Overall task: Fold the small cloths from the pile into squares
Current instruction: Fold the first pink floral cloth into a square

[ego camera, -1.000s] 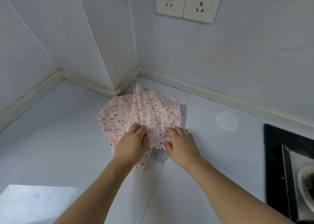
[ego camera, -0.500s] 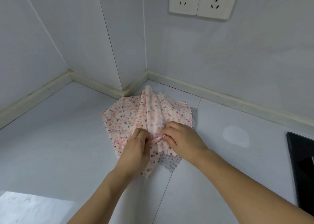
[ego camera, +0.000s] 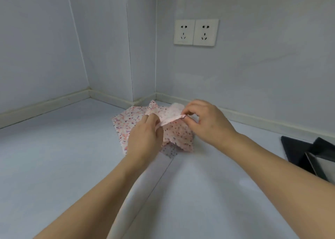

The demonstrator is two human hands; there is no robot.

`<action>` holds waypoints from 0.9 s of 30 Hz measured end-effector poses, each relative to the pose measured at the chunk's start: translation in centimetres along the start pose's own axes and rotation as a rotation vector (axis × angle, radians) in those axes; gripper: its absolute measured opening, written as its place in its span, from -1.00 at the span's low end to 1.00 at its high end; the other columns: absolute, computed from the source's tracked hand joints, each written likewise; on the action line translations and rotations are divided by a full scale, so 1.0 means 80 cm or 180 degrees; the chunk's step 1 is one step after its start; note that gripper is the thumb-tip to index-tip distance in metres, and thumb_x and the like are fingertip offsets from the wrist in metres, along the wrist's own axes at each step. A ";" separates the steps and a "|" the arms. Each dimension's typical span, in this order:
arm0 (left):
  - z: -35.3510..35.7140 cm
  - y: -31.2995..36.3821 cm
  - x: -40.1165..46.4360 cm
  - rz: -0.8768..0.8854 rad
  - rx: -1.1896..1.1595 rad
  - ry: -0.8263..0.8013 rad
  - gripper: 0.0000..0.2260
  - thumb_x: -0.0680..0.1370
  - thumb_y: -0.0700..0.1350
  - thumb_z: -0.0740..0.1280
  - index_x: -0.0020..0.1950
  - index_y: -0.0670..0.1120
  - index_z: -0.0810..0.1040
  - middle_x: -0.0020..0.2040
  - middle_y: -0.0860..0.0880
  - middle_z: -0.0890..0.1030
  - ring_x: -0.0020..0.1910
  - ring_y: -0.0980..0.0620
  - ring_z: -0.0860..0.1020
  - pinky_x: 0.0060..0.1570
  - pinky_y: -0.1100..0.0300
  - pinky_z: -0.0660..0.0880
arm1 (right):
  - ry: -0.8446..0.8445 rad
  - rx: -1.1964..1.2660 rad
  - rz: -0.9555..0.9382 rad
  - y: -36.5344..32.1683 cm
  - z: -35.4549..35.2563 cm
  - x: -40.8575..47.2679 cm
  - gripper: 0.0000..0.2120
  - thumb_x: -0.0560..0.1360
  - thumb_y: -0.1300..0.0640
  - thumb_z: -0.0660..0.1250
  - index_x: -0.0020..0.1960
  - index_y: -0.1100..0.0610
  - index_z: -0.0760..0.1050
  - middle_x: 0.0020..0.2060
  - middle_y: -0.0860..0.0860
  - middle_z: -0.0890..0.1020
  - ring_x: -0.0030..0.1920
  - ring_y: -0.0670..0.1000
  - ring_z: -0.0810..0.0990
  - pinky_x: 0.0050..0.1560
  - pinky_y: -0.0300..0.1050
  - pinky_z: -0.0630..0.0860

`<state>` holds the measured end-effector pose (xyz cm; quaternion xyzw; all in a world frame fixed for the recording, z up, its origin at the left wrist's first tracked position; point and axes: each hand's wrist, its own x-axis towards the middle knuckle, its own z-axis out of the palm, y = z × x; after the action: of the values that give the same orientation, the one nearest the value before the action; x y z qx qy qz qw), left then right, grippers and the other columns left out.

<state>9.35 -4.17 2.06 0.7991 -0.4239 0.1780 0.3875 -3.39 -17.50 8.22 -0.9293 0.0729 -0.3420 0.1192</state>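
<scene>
A pile of small pink speckled cloths lies in the corner of a pale countertop. Both hands hold the top cloth lifted above the pile. My left hand pinches its near left edge. At the right end of that same raised edge, my right hand pinches it between thumb and fingers. The cloth sags between the hands, and its lower part drapes over the pile. A grey dotted cloth peeks out below the pile's front.
Walls enclose the corner behind the pile, with a double wall socket above. A black hob sits at the right edge of the counter. A seam in the countertop runs toward me from the pile.
Both hands gathered an edge of the top cloth, pinched it and lifted it off the pile, moving apart. The camera tilted up, showing more wall.
</scene>
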 end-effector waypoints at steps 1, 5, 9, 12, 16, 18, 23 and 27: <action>-0.018 0.013 -0.007 -0.0005 0.0018 0.0007 -0.95 0.58 -0.16 0.20 0.01 -0.08 0.43 -0.11 -0.02 0.53 -0.21 -0.07 0.47 -0.24 0.02 0.44 | 0.0053 0.0008 0.0076 -0.015 -0.017 -0.012 -0.92 0.50 0.17 0.33 -0.08 0.09 0.61 -0.16 -0.12 0.55 -0.07 -0.04 0.53 -0.06 -0.11 0.47; -0.101 0.072 -0.037 -0.0103 -0.0075 -0.0064 -0.88 0.58 -0.18 0.17 0.09 -0.07 0.44 -0.15 0.07 0.51 -0.17 -0.10 0.48 -0.23 0.06 0.43 | 0.0257 0.0041 0.0553 -0.085 -0.100 -0.060 -0.90 0.51 0.16 0.32 -0.17 0.01 0.53 -0.25 -0.09 0.57 -0.16 -0.02 0.54 -0.13 -0.12 0.45; -0.190 0.117 -0.062 -0.0062 -0.0053 -0.0263 -0.87 0.59 -0.13 0.17 -0.03 -0.06 0.50 -0.24 -0.04 0.58 -0.25 -0.14 0.52 -0.28 0.02 0.49 | 0.0261 0.0060 0.1070 -0.158 -0.191 -0.104 -0.91 0.53 0.13 0.32 -0.14 0.04 0.56 -0.26 -0.08 0.60 -0.19 0.00 0.56 -0.22 -0.17 0.44; -0.248 0.138 -0.079 -0.0149 -0.0434 -0.0436 -0.84 0.57 -0.10 0.23 -0.13 -0.09 0.56 -0.27 -0.11 0.60 -0.33 -0.11 0.53 -0.34 0.10 0.48 | 0.0300 0.0063 0.1298 -0.203 -0.248 -0.132 -0.90 0.54 0.11 0.32 -0.10 0.09 0.59 -0.24 -0.04 0.61 -0.18 0.01 0.60 -0.26 -0.20 0.47; -0.300 0.141 -0.096 -0.0339 -0.0984 -0.1379 -0.84 0.53 -0.07 0.38 -0.09 -0.16 0.63 -0.22 -0.14 0.61 -0.27 -0.04 0.51 -0.23 0.14 0.45 | 0.0015 -0.0072 0.1739 -0.236 -0.301 -0.153 -0.91 0.53 0.13 0.35 -0.12 0.12 0.58 -0.19 0.02 0.64 -0.16 0.01 0.64 -0.25 -0.17 0.47; -0.316 0.137 -0.100 -0.0477 -0.1330 -0.1874 -0.90 0.52 -0.08 0.43 -0.08 -0.10 0.69 -0.17 -0.03 0.67 -0.19 -0.03 0.60 -0.08 0.13 0.50 | -0.0341 -0.0066 0.2109 -0.237 -0.313 -0.161 -0.93 0.51 0.15 0.38 -0.12 0.14 0.59 -0.16 0.05 0.65 -0.16 0.02 0.61 -0.23 -0.15 0.46; -0.304 0.129 -0.115 -0.1004 -0.1666 -0.2427 -0.82 0.51 -0.14 0.44 0.07 -0.18 0.67 -0.03 -0.13 0.70 -0.04 -0.12 0.66 -0.04 0.06 0.58 | -0.0907 -0.0290 0.2726 -0.218 -0.298 -0.176 -0.91 0.50 0.21 0.37 -0.05 0.23 0.59 -0.15 0.08 0.67 -0.33 0.00 0.56 -0.41 -0.24 0.34; -0.265 0.142 -0.117 -0.1145 -0.1805 -0.1263 -0.95 0.48 -0.22 0.44 -0.08 -0.13 0.69 -0.19 -0.07 0.67 -0.19 -0.07 0.60 -0.12 0.18 0.55 | 0.0086 -0.0224 0.2902 -0.192 -0.284 -0.176 -0.95 0.50 0.24 0.33 -0.10 0.20 0.57 -0.17 0.15 0.69 -0.26 0.11 0.67 -0.22 -0.06 0.62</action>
<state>-4.39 13.35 15.16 0.7407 -0.3762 -0.1750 0.5284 -28.03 -3.61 20.42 -0.8012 0.4875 -0.2641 0.2249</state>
